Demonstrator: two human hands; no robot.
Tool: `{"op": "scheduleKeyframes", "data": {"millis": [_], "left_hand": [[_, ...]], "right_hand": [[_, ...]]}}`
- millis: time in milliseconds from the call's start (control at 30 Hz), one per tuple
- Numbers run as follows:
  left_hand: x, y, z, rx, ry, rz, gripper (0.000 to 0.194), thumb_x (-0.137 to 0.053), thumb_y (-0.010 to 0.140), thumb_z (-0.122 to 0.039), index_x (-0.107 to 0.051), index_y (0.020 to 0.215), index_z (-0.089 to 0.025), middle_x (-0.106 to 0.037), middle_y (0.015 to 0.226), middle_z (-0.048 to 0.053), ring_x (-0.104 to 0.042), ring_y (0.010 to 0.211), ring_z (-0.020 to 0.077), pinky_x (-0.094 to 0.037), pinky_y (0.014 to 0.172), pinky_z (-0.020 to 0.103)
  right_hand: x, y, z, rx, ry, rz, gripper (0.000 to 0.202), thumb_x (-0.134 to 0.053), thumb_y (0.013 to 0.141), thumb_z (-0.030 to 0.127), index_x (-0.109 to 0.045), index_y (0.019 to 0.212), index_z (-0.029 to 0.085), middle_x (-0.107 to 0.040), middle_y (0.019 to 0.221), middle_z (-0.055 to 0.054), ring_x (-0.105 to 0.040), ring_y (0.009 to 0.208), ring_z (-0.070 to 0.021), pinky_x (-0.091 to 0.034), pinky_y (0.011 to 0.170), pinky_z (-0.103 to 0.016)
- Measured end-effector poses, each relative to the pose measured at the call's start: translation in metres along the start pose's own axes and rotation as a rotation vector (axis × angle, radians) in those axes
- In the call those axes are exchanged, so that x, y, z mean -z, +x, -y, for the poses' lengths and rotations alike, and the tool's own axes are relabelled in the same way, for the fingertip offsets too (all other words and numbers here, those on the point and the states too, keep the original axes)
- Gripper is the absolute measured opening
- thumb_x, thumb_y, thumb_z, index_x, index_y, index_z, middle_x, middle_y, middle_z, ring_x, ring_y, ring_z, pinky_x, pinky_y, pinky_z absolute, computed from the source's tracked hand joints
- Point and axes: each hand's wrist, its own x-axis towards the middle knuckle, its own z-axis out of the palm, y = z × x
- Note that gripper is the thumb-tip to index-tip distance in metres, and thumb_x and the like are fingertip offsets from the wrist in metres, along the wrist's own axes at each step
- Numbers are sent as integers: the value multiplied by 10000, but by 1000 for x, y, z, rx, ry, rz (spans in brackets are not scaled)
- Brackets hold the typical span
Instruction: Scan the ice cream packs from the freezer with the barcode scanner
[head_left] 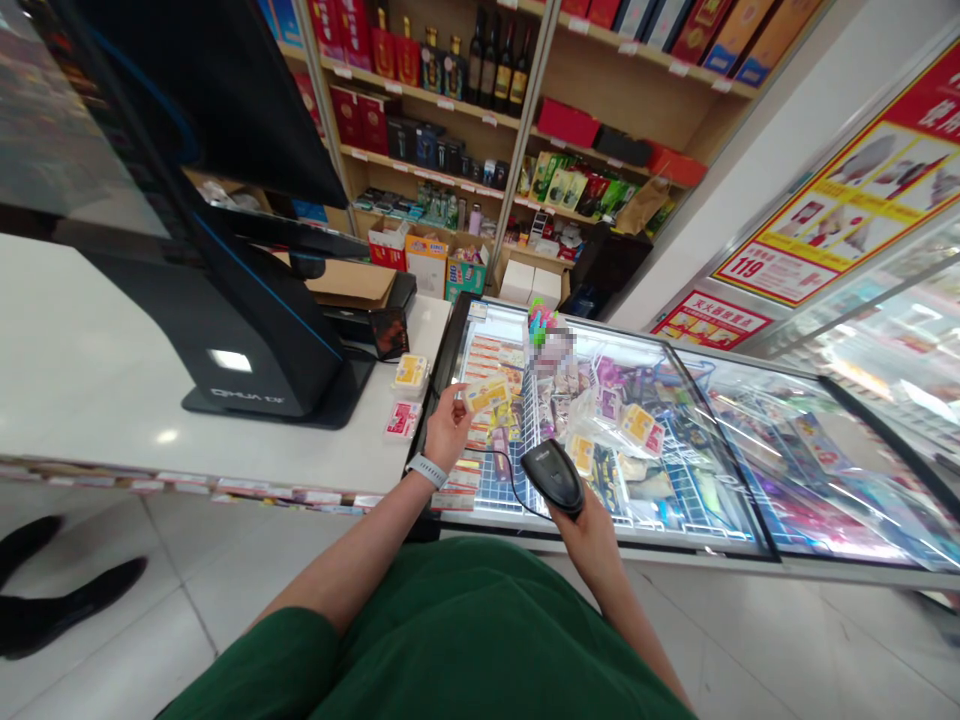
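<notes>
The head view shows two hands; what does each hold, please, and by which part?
Left hand: yellow-labelled pack, by one end. Right hand: scanner, by its handle.

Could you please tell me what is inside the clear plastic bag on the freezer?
The clear plastic bag appears to hold a purple-labelled pack, a yellow-labelled pack and a red-labelled pack. Whatever lies beneath them is covered, so I cannot tell.

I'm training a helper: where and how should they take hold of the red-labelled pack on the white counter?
Probably by opposite side edges, from above and the near side: the red-labelled pack lies flat, label up, on the white counter, and a yellow-labelled pack sits just beyond it.
</notes>
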Motion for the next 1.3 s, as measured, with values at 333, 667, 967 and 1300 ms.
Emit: {"op": "scheduleKeyframes", "data": {"millis": [333, 667, 967, 1300], "left_hand": [[0, 1, 3, -19, 30, 43, 546, -623, 755, -145, -476, 1274, -224, -659, 886, 14, -656, 816, 148, -518, 757, 269], [1, -1, 1, -15, 31, 41, 545, -626, 759, -157, -476, 1279, -225, -661, 891, 15, -655, 818, 147, -514, 759, 269], [-2, -3, 0, 48, 3, 34, 522, -631, 758, -200, -476, 1256, -212, -653, 828, 4, -660, 801, 149, -505, 706, 246], [-34, -11, 21, 369, -176, 130, 497, -657, 684, -231, -424, 1122, -204, -641, 665, -41, -665, 617, 149, -509, 562, 239]], "right_hand": [[-2, 2, -1, -19, -5, 9, 402, -561, 802, 379, -588, 1124, 138, -681, 1023, -128, -636, 952, -282, -505, 817, -405], [-2, 0, 0, 17, 18, -13, 353, -567, 807, 354, -596, 1097, 155, -682, 1034, -117, -636, 950, -270, -509, 811, -395], [-1, -4, 0, -38, 16, -18, 341, -579, 800, 355, -598, 1080, 161, -678, 1026, -119, -633, 942, -272, -501, 804, -383], [2, -18, -18, -122, 74, -122, 359, -592, 778, 328, -609, 1103, 177, -697, 1022, -90, -645, 942, -255, -514, 819, -374]]}}
